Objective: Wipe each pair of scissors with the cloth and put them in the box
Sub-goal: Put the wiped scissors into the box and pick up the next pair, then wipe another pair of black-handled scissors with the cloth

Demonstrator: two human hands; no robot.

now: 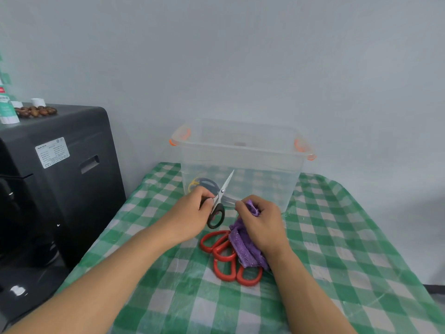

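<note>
Scissors wiped blade by blade at the box front

Black-handled scissors (218, 208) are held open by the left hand (192, 213), whose fingers are curled round one handle loop, so that each blade can be reached separately. One blade is pointed toward one o'clock; the other is pinched at three o'clock through the purple cloth (243, 242), which is gripped by the right hand (260, 222), presumably for wiping along the steel. The work is done just in front of the clear box (240, 150), at twelve o'clock, which keeps the drop-in short. Something with yellow and dark loops, possibly a pair already stored, is seen blurred through the box wall at eleven o'clock. Two red-handled scissors (226, 256) lie at six o'clock, partly covered by the cloth. A black machine (60, 165) stands at nine o'clock, well clear of the checked tablecloth (349, 237).
</note>
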